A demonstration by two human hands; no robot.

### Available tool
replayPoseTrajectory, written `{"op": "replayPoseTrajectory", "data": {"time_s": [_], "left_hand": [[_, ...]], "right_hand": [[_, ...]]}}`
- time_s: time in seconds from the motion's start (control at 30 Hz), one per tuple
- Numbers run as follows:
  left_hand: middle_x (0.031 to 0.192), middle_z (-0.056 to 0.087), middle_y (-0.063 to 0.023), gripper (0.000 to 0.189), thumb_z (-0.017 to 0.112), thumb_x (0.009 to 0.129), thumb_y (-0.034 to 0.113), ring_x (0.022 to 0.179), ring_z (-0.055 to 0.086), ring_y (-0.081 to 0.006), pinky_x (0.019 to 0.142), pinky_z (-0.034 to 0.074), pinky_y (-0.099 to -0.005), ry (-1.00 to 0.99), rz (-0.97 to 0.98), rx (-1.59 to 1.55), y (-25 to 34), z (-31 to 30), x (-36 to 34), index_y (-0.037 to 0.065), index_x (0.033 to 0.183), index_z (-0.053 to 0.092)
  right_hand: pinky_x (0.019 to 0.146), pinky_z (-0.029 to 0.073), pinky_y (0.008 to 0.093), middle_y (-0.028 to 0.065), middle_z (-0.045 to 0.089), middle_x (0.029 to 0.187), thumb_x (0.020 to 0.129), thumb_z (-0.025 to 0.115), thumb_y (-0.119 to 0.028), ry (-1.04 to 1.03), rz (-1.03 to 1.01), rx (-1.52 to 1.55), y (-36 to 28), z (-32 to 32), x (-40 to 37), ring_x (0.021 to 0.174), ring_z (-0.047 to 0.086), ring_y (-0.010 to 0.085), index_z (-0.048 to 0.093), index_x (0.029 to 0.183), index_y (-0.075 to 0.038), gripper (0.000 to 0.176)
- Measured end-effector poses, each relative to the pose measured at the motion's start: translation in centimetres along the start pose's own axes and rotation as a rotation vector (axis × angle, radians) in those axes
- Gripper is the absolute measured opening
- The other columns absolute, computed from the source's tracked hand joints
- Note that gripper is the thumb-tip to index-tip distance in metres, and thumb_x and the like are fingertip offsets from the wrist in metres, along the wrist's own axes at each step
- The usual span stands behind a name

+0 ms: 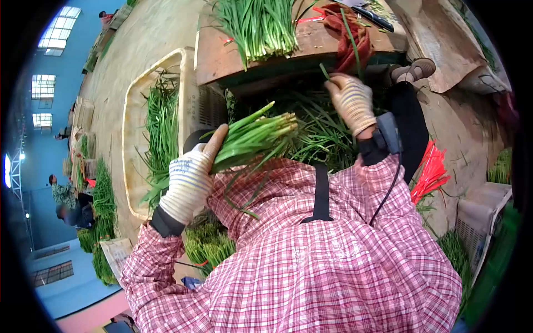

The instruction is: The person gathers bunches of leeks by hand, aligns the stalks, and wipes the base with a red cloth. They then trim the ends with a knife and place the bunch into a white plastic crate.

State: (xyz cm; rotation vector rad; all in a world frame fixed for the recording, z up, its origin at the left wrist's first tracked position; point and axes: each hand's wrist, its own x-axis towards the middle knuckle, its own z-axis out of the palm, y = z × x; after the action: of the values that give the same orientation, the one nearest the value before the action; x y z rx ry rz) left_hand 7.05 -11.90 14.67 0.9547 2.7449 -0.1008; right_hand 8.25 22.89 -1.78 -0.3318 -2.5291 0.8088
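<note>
My left hand [191, 176], in a striped work glove, is closed around a bunch of garlic chives [252, 139]. The cut pale ends of the bunch point right, and a few loose leaves hang over my plaid clothing. My gloved right hand [351, 102] is raised at the front of the wooden board, its fingers pinched together. A short green chive leaf [324, 71] sticks out at those fingertips. Just beyond that hand lies a dark red cloth [352, 41] with a long leaf across it. Another pile of chives [261, 28] rests on the board [311, 58], white ends toward me.
At left stands a cream plastic crate [129, 139] with chives inside. Loose leaves [319, 130] fill the space below the board. A knife [373, 18] lies at the board's far right. Red strips [432, 173] hang at my right. People and more chives are in the background.
</note>
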Motion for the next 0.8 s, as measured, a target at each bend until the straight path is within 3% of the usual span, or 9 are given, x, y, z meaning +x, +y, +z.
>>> {"op": "replayPoseTrajectory", "data": {"time_s": [0.03,0.07,0.17,0.27,0.6,0.63,0.67,0.73,0.8], "left_hand": [[0.123,0.065,-0.0229,0.091,0.066,0.075,-0.011,0.102,0.068,-0.0375,0.081,0.055,-0.042,-0.031,-0.031,-0.031,0.2,-0.4,0.3,0.023,0.155,0.037],[0.124,0.065,-0.022,0.091,0.067,0.075,-0.012,0.104,0.068,-0.0329,0.083,0.055,-0.0401,-0.069,-0.078,-0.144,0.0,-0.3,0.5,0.022,0.154,0.038],[0.13,0.065,-0.0165,0.085,0.074,0.079,-0.01,0.113,0.061,-0.0143,0.096,0.052,-0.0324,-0.162,-0.174,-0.478,-0.2,-0.1,1.7,0.012,0.153,0.04],[0.133,0.063,-0.0129,0.082,0.08,0.082,0.002,0.117,0.058,-0.0142,0.099,0.051,-0.0318,-0.171,-0.159,-0.669,-0.4,1.0,2.6,0.006,0.152,0.039],[0.134,0.063,-0.009,0.084,0.081,0.083,0.004,0.116,0.058,-0.0117,0.099,0.05,-0.0291,-0.246,-0.163,-0.831,0.5,1.6,3.3,0.004,0.154,0.035],[0.134,0.063,-0.0092,0.083,0.08,0.084,0.004,0.115,0.059,-0.0117,0.099,0.05,-0.0286,-0.257,-0.175,-0.809,0.3,1.8,3.2,0.003,0.154,0.035],[0.134,0.063,-0.0095,0.083,0.079,0.084,0.003,0.115,0.059,-0.0117,0.099,0.049,-0.0282,-0.268,-0.187,-0.787,-0.2,2.0,3.1,0.003,0.154,0.035],[0.134,0.064,-0.0103,0.082,0.078,0.085,0.003,0.115,0.059,-0.012,0.099,0.049,-0.0273,-0.275,-0.194,-0.788,-1.2,2.9,2.9,0.003,0.154,0.034],[0.133,0.064,-0.0112,0.081,0.078,0.086,0.005,0.114,0.059,-0.0126,0.099,0.048,-0.0266,-0.263,-0.185,-0.835,-2.1,3.9,2.8,0.002,0.155,0.033]], "right_hand": [[0.084,0.051,0.0413,0.0159,0.071,0.105,0.086,0.072,-0.028,0.045,0.03,-0.496,-1.1,-1.8,-1.0,0.098,0.067,0.0317,0.071,0.11,-0.007,0.033],[0.091,0.049,0.0424,0.016,0.068,0.113,0.082,0.075,-0.024,0.154,-0.012,-0.389,0.3,-1.1,-1.2,0.109,0.063,0.033,0.067,0.119,-0.009,0.04],[0.093,0.048,0.0472,0.0149,0.068,0.108,0.079,0.075,-0.014,-0.058,-0.09,0.626,-5.1,-3.4,-2.7,0.108,0.061,0.0367,0.068,0.118,-0.01,0.04],[0.091,0.047,0.0449,0.0111,0.066,0.105,0.074,0.081,-0.015,-0.045,-0.391,0.441,-9.5,-4.0,-3.7,0.101,0.06,0.0336,0.071,0.111,-0.011,0.039],[0.086,0.045,0.0444,0.0065,0.065,0.101,0.074,0.079,-0.01,0.023,-0.469,0.388,-7.0,-1.0,-4.1,0.096,0.06,0.0308,0.071,0.094,-0.011,0.021],[0.082,0.048,0.0388,0.0064,0.067,0.097,0.081,0.077,-0.008,0.039,-0.371,0.557,-6.3,-0.4,-4.2,0.09,0.063,0.0244,0.069,0.094,-0.008,0.015],[0.078,0.05,0.031,0.0059,0.068,0.092,0.091,0.071,-0.009,-0.095,0.028,0.875,-6.0,-0.1,-4.9,0.085,0.064,0.016,0.065,0.098,-0.004,0.01],[0.071,0.053,0.0326,0.0121,0.068,0.086,0.096,0.061,-0.006,0.096,0.264,1.095,-3.6,0.2,-4.1,0.078,0.066,0.0192,0.063,0.101,-0.001,0.007],[0.071,0.054,0.0346,0.013,0.07,0.084,0.097,0.06,-0.007,0.094,0.299,0.677,-0.2,0.4,-4.0,0.077,0.067,0.0192,0.064,0.106,0.0,0.012]]}}
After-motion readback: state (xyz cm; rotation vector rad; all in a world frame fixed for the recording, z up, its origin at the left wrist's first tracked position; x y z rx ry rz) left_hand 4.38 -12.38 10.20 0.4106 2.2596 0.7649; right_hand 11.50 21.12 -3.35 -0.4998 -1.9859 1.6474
